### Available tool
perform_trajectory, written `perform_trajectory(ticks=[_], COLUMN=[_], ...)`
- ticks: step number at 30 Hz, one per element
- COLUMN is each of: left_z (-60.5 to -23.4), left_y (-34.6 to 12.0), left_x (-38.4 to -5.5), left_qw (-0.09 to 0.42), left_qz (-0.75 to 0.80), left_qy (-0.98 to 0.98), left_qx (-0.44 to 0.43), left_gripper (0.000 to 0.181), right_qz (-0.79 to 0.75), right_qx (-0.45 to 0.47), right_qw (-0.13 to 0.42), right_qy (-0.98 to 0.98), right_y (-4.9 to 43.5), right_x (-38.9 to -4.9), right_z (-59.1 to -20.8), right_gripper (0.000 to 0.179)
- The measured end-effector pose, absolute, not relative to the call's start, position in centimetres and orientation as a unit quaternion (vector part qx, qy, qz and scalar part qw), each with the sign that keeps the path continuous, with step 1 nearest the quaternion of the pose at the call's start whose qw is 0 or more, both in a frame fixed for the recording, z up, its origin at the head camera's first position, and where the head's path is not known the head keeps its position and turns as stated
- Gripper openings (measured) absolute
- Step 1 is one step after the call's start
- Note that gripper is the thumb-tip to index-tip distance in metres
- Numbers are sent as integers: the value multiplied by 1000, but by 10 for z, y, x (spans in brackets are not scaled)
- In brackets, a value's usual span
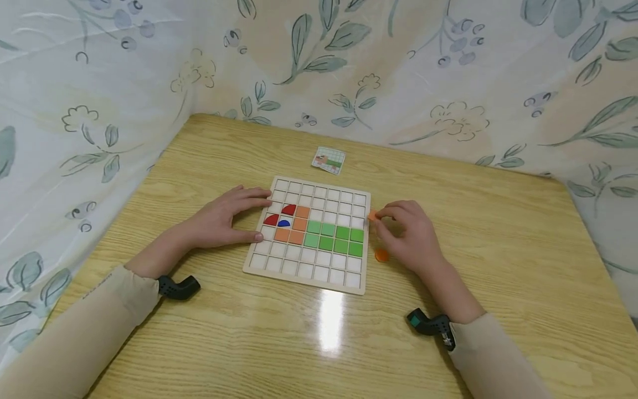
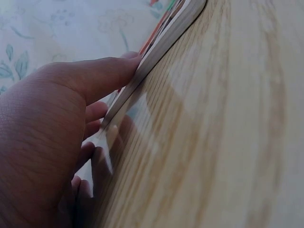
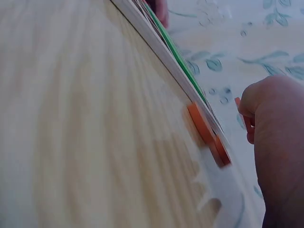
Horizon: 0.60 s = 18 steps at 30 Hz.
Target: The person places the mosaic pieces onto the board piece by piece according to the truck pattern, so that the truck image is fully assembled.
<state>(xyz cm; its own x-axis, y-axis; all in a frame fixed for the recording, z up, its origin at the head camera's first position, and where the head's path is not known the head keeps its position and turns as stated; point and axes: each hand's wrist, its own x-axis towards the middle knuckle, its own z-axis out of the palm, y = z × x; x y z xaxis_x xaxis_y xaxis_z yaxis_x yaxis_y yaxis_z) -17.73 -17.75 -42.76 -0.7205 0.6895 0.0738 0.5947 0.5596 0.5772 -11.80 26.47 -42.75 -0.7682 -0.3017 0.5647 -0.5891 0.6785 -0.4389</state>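
A square wooden grid board (image 1: pixel 319 280) lies on the table, with red, orange, green and blue-and-white tiles in its middle rows. My left hand (image 1: pixel 224 217) rests at the board's left edge, fingers spread and the thumb (image 2: pixel 107 76) touching the rim. Just off the right edge, my right hand (image 1: pixel 411 235) pinches a small orange tile (image 3: pixel 244 118) between thumb and fingers, held up from the table. Below that hand, an orange round-edged piece (image 1: pixel 381 255) lies close beside the board; the right wrist view shows orange pieces (image 3: pixel 201 123) along the rim.
Behind the board lies a small picture card (image 1: pixel 329 159) with a coloured grid pattern. A floral curtain (image 1: pixel 399 72) hangs along the back and left of the wooden table (image 1: pixel 249 338). Each wrist wears a black device (image 1: pixel 179 288).
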Motion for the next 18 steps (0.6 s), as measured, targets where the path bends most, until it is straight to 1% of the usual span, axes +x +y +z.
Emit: perform_trajectory(ticks=[8, 15, 18], left_z=[-427, -425, -424], left_y=[-177, -176, -175], left_x=[-177, -176, -176], left_qw=[80, 78, 84], left_qz=[296, 294, 292], left_qy=[878, 880, 882], left_qx=[367, 366, 361], left_gripper=[77, 77, 80], right_qz=[315, 311, 306], right_qx=[288, 312, 331], right_qw=[239, 237, 239], right_qy=[-872, -866, -860], right_y=[241, 220, 209], right_x=[-118, -120, -122], right_z=[-425, -423, -423], right_gripper=[10, 10, 10])
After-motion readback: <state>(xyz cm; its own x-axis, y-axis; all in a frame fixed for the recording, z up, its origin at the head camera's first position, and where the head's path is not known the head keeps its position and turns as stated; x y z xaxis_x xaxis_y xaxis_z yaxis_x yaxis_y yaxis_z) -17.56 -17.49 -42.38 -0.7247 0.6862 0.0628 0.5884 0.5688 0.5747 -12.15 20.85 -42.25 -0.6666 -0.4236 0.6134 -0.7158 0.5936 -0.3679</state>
